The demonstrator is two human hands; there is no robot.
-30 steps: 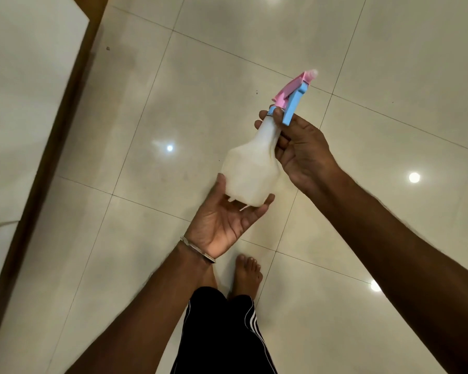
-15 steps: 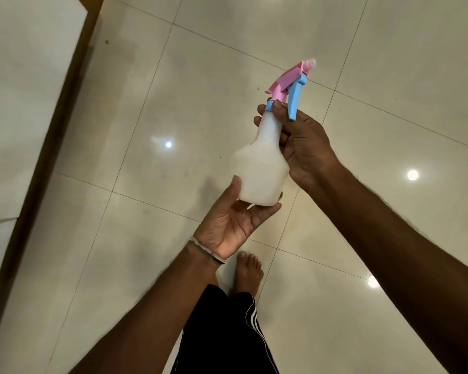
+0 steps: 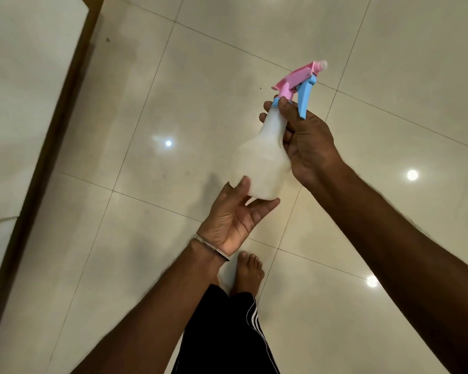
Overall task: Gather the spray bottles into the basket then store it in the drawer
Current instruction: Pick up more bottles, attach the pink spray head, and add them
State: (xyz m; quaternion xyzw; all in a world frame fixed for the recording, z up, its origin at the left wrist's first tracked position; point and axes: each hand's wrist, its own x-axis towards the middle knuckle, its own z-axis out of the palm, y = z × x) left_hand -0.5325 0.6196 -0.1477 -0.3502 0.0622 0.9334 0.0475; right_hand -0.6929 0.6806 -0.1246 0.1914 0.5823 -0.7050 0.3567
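A translucent white spray bottle [image 3: 262, 163] with a pink head and a blue trigger is held in the air above the floor, tilted with its nozzle up and to the right. My right hand [image 3: 308, 147] grips its neck just under the trigger. My left hand [image 3: 235, 220] cups the bottle's base from below, thumb on its side. A metal bangle sits on my left wrist. No basket or drawer is in view.
Glossy cream floor tiles [image 3: 173, 90] with ceiling-light reflections fill the view. A white surface with a dark wooden edge [image 3: 46, 147] runs along the left. My bare foot [image 3: 247, 273] and black trousers with white stripes [image 3: 227, 333] are below.
The bottle has shifted slightly right and up, and has tilted so the trigger shows more from the side. My left hand followed, keeping hold of the base.
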